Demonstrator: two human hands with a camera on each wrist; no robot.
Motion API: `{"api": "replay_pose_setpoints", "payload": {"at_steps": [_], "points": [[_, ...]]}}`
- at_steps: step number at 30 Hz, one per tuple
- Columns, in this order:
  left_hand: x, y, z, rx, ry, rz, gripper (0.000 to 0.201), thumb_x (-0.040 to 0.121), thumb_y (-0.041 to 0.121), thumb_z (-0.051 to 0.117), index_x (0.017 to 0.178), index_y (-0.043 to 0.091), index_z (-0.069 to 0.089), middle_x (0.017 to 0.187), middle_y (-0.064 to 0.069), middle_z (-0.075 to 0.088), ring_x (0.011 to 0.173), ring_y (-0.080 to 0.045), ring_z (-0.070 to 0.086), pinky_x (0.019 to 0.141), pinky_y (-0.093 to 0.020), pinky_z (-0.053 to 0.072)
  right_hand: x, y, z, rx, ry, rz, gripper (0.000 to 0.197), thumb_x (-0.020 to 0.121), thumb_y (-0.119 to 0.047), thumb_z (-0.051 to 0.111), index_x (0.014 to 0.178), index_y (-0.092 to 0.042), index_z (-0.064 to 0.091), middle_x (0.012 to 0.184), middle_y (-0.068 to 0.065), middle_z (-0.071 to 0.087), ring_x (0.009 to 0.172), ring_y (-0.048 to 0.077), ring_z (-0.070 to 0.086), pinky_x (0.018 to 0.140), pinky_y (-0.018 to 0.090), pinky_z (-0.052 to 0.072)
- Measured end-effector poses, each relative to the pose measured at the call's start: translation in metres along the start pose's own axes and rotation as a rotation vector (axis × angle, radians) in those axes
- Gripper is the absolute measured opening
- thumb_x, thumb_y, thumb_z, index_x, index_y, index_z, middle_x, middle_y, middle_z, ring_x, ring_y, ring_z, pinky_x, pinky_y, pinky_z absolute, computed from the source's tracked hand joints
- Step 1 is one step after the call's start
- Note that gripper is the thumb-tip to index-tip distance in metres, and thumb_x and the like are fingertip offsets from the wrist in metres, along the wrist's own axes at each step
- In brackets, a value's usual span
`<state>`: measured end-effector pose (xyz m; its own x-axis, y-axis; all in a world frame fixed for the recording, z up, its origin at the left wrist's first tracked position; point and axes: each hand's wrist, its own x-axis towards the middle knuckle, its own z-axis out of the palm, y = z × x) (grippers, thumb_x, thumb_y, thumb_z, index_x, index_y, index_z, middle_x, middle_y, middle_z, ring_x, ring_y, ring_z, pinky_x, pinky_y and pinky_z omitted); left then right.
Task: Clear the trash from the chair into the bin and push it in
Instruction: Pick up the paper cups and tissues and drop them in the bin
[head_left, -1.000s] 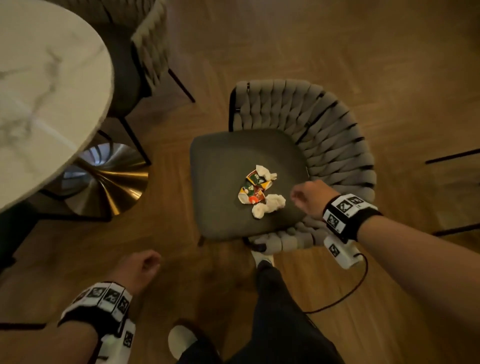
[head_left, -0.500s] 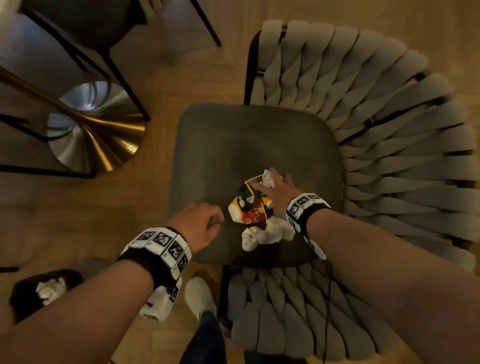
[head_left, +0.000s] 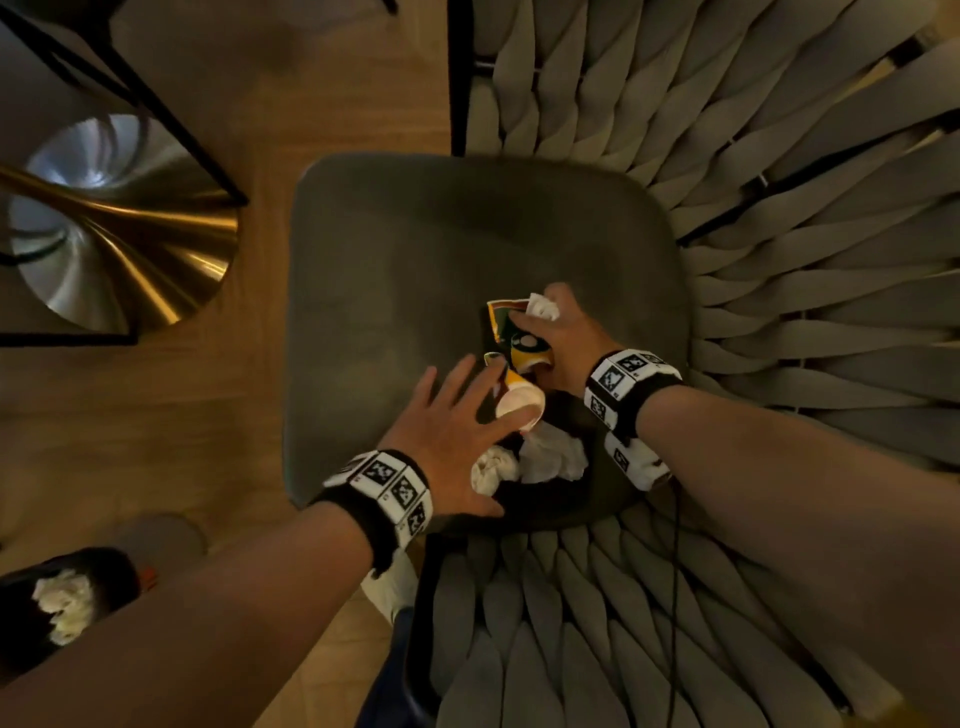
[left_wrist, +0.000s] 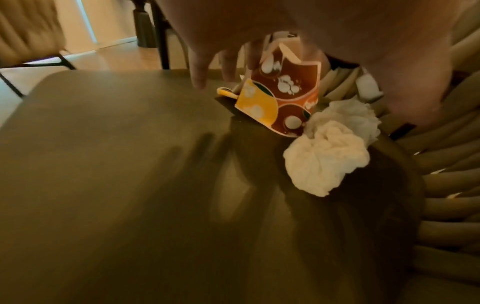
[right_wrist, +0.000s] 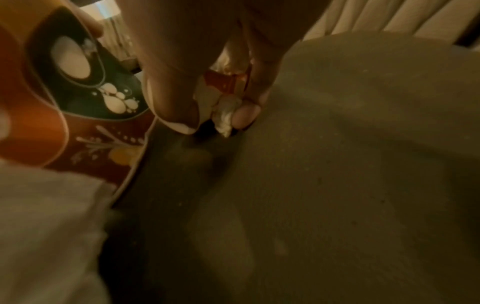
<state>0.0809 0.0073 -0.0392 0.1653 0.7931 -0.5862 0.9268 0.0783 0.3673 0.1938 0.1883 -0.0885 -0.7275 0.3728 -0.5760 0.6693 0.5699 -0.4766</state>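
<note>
on the chair (head_left: 395, 270) seat's near right part, the right hand (head_left: 563, 340) pinches a tissue (head_left: 543, 306); the left hand (head_left: 447, 441), fingers spread, hovers beside the crushed cup (head_left: 519, 402).

seat (head_left: 415, 249): matt cloth | backrest (head_left: 779, 171): woven cloth straps | table base (head_left: 130, 244): glossy brushed metal | floor (head_left: 322, 78): wood

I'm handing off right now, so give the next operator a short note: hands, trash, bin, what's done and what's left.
Left hand: open, fingers spread over the crushed paper cup, gripping nothing.
Right hand: pinches a small white tissue against a printed cup piece.
Two crumpled tissues lie at the near edge of the chair seat.
Bin on the floor at lower left holds a white wad.
Done: nothing lifted off the seat yet.
Left: gather everything, drop it in the bin, push the chair in.
</note>
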Motion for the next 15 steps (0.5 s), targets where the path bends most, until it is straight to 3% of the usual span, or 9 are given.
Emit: {"api": "replay_pose_setpoints", "payload": {"at_steps": [3,8,10,12,15], "points": [[0.022,0.016,0.003,0.073,0.012,0.066,0.116,0.055,0.073,0.066,0.14,0.043,-0.006,0.153,-0.006,-0.025,0.139,-0.039,-0.02,0.109,-0.07,0.0,-0.01,0.012,-0.009,0.003,0.052,0.052,0.071,0.076,-0.025,0.075,0.137,-0.026,0.039,0.149,0.009,0.013,0.128,0.033,0.038,0.109,0.034,0.032],[0.052,0.041,0.013,0.129,-0.006,0.143,0.123,0.051,0.061,0.079,0.14,0.047,-0.005,0.149,-0.007,-0.038,0.137,-0.041,-0.026,0.103,-0.078,0.003,-0.032,0.031,-0.027,-0.017,0.179,0.138,0.074,0.072,-0.024,0.079,0.136,-0.025,0.043,0.146,0.013,0.018,0.118,0.037,0.048,0.103,0.041,0.045],[0.063,0.046,0.023,0.147,-0.045,0.19,0.126,0.05,0.057,0.081,0.139,0.048,-0.008,0.15,-0.007,-0.036,0.138,-0.042,-0.023,0.099,-0.079,0.003,-0.041,0.039,-0.034,-0.02,0.193,0.155,0.075,0.07,-0.021,0.08,0.136,-0.024,0.043,0.145,0.014,0.02,0.116,0.037,0.05,0.101,0.041,0.046],[0.067,0.044,0.034,0.172,-0.09,0.234,0.117,0.059,0.059,0.076,0.139,0.05,-0.009,0.152,-0.006,-0.03,0.139,-0.043,-0.015,0.099,-0.079,0.007,-0.048,0.043,-0.038,-0.031,0.199,0.168,0.077,0.068,-0.02,0.08,0.135,-0.024,0.044,0.144,0.013,0.021,0.116,0.037,0.05,0.1,0.043,0.047],[0.066,0.039,0.044,0.245,-0.08,0.264,0.086,0.075,0.059,0.061,0.138,0.049,0.003,0.151,-0.002,-0.02,0.136,-0.046,0.004,0.1,-0.073,0.023,-0.051,0.048,-0.043,-0.034,0.201,0.197,0.077,0.069,-0.02,0.079,0.136,-0.026,0.043,0.144,0.011,0.02,0.116,0.035,0.049,0.1,0.043,0.047]]}}
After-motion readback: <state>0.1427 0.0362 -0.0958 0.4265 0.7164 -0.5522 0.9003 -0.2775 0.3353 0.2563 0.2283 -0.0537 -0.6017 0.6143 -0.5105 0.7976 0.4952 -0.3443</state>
